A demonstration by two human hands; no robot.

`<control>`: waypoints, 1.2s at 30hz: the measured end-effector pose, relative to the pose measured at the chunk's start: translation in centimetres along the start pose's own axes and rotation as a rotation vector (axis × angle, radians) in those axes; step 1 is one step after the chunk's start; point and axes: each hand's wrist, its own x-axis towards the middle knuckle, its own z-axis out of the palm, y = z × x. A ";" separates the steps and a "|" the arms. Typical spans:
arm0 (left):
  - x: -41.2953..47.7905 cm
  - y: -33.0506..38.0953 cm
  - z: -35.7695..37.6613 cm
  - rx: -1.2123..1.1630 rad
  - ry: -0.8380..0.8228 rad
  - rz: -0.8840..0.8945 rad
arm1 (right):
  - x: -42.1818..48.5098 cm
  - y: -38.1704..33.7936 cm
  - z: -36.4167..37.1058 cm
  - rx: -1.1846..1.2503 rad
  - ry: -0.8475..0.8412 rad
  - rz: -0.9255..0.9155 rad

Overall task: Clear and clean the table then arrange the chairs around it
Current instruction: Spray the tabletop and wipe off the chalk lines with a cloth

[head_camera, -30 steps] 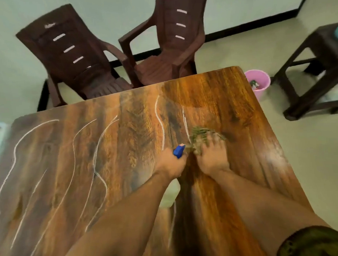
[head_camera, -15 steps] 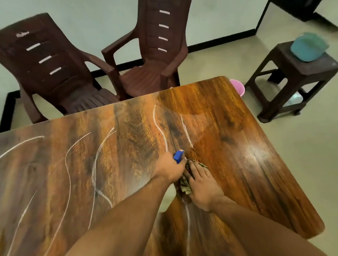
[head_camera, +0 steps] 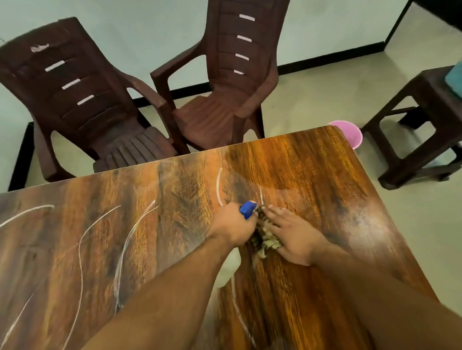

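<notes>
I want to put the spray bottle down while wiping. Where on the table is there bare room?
The table is bare on its right side, between the right hand and the far right corner, and across the whole left half with the white lines. It is crowded only mid-table, where the left hand holds the spray bottle beside the cloth.

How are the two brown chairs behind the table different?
The left chair leans its back far toward the wall, while the right chair sits more upright. The left chair has a torn, chipped top slot; the right chair's slots look neat. The left chair looks darker, the right chair redder. Both are plastic armchairs with slotted backs, empty, side by side.
</notes>
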 end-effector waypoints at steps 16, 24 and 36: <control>6.1 -2.5 -7.4 -0.172 0.255 -0.212 | 11.5 -1.0 -3.0 -0.056 0.053 -0.045; 7.9 -4.4 -9.9 -0.188 0.248 -0.246 | 20.5 -2.5 -5.8 0.021 0.079 0.122; 5.4 -7.2 -13.3 -0.160 0.226 -0.228 | 25.7 -8.1 -7.3 0.031 0.061 0.204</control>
